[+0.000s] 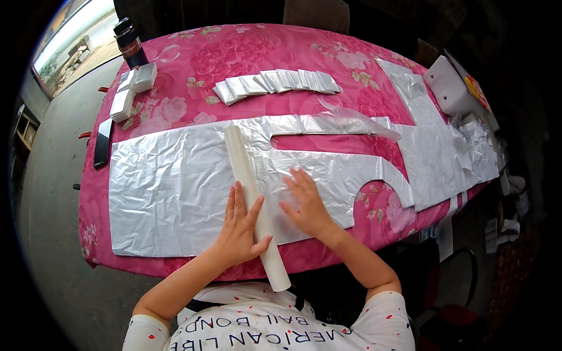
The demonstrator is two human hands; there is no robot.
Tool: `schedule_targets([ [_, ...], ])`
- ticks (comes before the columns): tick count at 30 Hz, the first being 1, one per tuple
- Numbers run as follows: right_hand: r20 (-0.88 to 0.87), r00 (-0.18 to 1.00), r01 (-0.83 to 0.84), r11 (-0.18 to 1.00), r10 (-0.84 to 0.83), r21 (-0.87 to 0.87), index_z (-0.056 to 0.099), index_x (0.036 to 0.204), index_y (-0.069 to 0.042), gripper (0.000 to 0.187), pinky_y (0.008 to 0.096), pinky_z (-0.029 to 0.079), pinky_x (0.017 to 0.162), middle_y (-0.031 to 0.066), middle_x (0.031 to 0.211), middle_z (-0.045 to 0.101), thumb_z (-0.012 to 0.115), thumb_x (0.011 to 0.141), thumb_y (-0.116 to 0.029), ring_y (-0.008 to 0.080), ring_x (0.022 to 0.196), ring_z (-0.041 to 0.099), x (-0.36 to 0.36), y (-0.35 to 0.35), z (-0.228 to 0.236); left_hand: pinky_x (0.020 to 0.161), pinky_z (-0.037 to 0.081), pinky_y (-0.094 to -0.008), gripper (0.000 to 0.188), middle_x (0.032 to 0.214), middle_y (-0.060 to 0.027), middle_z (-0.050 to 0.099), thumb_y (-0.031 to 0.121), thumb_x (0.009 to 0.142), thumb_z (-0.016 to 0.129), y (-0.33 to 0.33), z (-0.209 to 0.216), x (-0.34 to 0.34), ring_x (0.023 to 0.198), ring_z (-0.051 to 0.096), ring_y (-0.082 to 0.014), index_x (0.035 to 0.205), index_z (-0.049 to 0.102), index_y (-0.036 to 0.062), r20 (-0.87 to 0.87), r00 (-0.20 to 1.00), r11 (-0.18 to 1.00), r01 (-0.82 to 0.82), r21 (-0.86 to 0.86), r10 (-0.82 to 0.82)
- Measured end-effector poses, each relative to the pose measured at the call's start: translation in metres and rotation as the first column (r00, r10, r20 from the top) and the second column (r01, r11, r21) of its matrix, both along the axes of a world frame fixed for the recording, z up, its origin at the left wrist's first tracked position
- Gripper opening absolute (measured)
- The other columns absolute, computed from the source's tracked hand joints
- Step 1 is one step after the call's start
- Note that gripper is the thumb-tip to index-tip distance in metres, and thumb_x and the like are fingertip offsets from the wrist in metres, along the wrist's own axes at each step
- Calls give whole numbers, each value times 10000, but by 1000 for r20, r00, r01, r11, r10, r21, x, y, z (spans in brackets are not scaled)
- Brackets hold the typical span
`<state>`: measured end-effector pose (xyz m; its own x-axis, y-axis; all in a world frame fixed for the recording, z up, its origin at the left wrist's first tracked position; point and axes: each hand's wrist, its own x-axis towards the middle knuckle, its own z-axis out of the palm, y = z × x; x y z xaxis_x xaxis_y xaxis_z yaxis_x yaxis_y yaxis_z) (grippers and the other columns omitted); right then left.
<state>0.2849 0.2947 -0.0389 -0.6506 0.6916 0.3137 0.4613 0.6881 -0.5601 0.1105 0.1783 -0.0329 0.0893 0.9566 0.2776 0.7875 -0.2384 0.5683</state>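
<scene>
A whitish tube lies across a large flat sheet of thin silvery-white plastic, its near end sticking out past the table edge toward me. My left hand rests on the near half of the tube, fingers stretched out and thumb apart, not wrapped round it. To the tube's right, my right hand is just over or on the plastic, fingers spread, with nothing in it. On its right side the plastic has a long slot and a curved cutout, where the pink cloth shows. A clear, crumpled strip lies along the far strap.
A flowered pink tablecloth covers the table. Small folded plastic packets lie fanned in a row, and stacked packets stand left. Nearby are a dark bottle and phone. More plastic and a white box are right.
</scene>
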Motion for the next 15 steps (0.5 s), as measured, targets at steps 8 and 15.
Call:
schedule_targets([
  [8,316,948,-96,984,45,147,418,1301,-46,564,408,236,1064,153,1406,313,559,832,-326,304,1306,282,45,20,-6,1055,103,-553,812,1439,-305,1,340,682,620,8,11,3,1333,33,-476,1382,274,116,-20,999,982,-29,-189,26],
  [15,279,881,323,916,-383,238,406,1305,-11,515,383,255,1053,167,1386,352,502,875,-278,314,1271,340,187,87,-15,1060,93,-543,781,1443,-301,-14,332,684,612,13,12,7,1343,12,-457,1361,303,97,-39,999,983,-12,-182,5],
])
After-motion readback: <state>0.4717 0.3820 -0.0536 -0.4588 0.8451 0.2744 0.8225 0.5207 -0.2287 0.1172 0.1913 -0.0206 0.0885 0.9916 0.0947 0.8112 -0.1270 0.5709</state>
